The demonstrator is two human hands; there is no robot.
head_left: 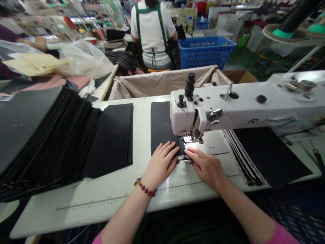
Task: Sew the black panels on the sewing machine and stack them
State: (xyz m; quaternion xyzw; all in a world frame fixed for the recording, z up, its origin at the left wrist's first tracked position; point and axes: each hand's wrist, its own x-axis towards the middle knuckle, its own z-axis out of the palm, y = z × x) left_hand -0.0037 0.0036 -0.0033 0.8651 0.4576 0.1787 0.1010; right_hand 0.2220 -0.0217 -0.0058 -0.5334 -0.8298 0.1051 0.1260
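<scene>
beneath the sewing machine head (184, 115), you're apparently positioning the black panel (160, 125), left hand (159, 164) spreading over it, right hand (209, 167) possibly pinching, unclear; any shift is calling for even pressure.

Head view of a sewing station. The left hand (164, 162) lies flat on a black panel (160, 127); the right hand (207, 167) rests just beside the panel's near edge, fingertips below the needle area of a white sewing machine (218, 105). Left of the left hand, a tall stack of black panels (45, 135); right of the right hand, a smaller fanned stack (269, 154).
</scene>
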